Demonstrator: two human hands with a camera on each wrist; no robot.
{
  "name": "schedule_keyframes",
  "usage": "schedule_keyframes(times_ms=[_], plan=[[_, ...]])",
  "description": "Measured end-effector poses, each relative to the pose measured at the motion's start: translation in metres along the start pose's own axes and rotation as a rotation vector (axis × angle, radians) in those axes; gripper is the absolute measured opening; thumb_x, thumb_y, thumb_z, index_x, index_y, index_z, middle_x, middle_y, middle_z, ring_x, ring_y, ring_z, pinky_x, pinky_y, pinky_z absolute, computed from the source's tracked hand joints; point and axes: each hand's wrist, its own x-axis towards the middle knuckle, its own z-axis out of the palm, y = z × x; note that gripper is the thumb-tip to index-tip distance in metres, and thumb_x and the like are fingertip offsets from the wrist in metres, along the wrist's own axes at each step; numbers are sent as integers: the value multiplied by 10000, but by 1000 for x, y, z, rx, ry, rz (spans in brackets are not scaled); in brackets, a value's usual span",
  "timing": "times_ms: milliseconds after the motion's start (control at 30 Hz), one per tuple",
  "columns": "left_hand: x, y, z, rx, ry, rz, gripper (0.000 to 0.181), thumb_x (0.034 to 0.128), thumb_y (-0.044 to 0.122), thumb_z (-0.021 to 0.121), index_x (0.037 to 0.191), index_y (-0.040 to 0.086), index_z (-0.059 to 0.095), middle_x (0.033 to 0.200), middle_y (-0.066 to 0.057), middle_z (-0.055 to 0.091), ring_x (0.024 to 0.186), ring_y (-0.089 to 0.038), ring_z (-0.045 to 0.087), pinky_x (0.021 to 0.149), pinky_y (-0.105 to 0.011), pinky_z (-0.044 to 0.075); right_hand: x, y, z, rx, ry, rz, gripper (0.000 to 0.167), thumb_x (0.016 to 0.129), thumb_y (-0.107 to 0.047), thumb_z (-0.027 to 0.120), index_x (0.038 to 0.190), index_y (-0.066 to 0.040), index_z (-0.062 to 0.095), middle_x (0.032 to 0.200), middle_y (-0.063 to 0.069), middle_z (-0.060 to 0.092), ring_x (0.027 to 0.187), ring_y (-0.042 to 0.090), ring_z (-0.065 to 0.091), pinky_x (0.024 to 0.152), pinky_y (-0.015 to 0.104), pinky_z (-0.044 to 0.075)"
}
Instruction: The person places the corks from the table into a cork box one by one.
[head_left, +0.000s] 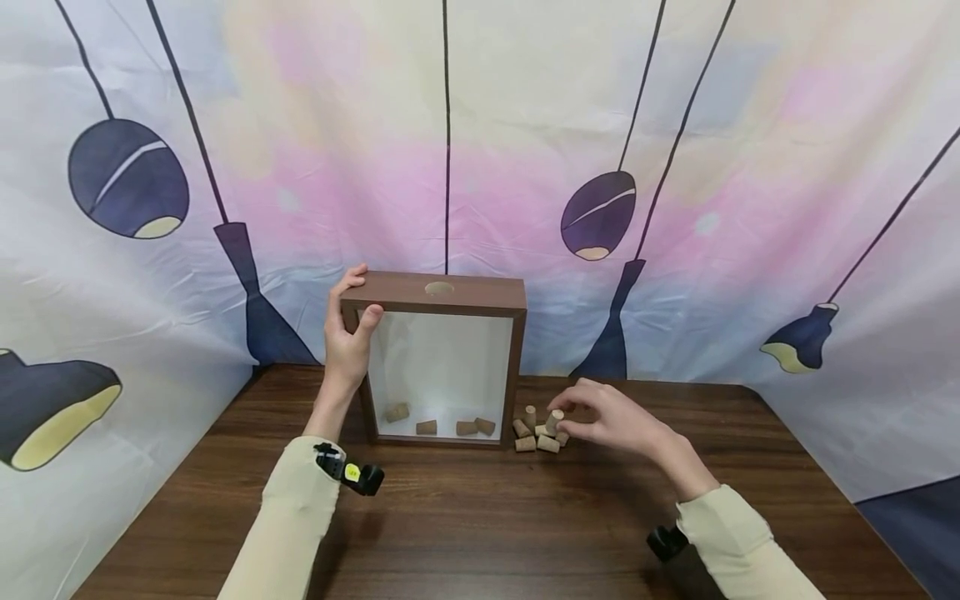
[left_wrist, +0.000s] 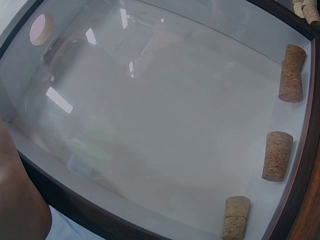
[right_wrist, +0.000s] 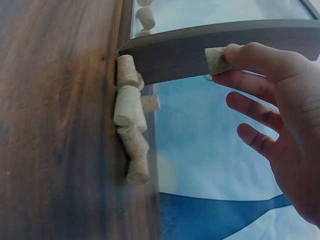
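Cork [head_left: 553, 422], lower centre of frame, pinched by right hand [head_left: 622, 423] (left hand [head_left: 347, 342] clamped on box [head_left: 480, 292]), best handled lightly, box steadied.

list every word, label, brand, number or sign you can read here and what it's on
No text can be read.
Round yellow sticker on the black wrist camera by the cream left sleeve: dark marks, too small to read.
Light-brown cylindrical corks, brown rectangular wood-look box, lamp-printed cloth backdrop: no lettering visible.
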Motion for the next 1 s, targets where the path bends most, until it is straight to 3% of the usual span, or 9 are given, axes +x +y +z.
schedule_keyframes(times_ms=[133, 500, 1000], plan=[[0, 0, 1, 1, 2, 2, 624, 949, 356, 677, 1272, -121, 437, 1488, -272, 406, 1468, -304, 322, 1209, -459, 173, 6, -6, -8, -26, 62, -57, 213, 918, -234, 727, 1124, -180, 717, 1028, -97, 700, 922, 87, 603, 760, 322, 527], [0, 0, 2, 11, -15, 10, 626, 955, 361, 668, 1275, -122, 432, 1491, -278, 399, 1468, -308, 318, 1210, -469, 178, 21, -16, -25, -50, 177, -221, 254, 869, -156, 774, 1117, -135, 722, 961, -55, 679, 833, 98, 566, 693, 276, 501], [1, 1, 1, 16, -10, 14, 649, 950, 391, 668, 1271, -121, 431, 1489, -268, 408, 1467, -294, 323, 1207, -456, 181, 49, -46, -56, -82, 285, -349, 278, 848, -126, 787, 1117, -109, 719, 969, -45, 684, 893, 111, 588, 787, 240, 494]])
